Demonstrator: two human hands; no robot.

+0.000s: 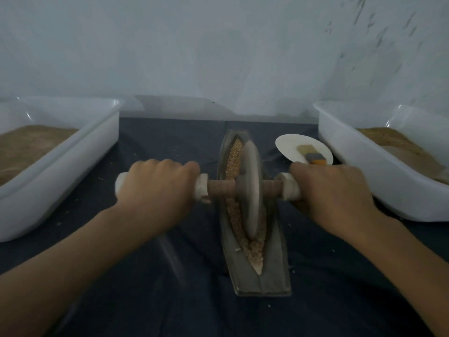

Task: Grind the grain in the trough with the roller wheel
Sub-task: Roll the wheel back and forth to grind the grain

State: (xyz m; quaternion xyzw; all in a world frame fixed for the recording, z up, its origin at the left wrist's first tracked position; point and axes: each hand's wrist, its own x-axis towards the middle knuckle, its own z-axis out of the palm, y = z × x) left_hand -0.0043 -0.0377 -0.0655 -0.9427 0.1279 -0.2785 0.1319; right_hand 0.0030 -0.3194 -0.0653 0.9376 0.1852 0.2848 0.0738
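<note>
A long boat-shaped grey trough (277,263) lies lengthwise on the dark cloth at the centre. Tan grain (233,164) fills its groove, with crushed grain heaped at the near end. The stone roller wheel (250,188) stands upright in the groove, about mid-length. A wooden axle runs through it, with pale handles on both sides. My left hand (158,188) grips the left handle. My right hand (332,190) grips the right handle. Both arms stretch forward over the cloth.
A white plastic tub (97,147) with brown grain stands at the left, and a second white tub (359,171) with grain at the right. A white disc (291,147) carrying a small brush lies just right of the trough's far end. A pale wall rises behind.
</note>
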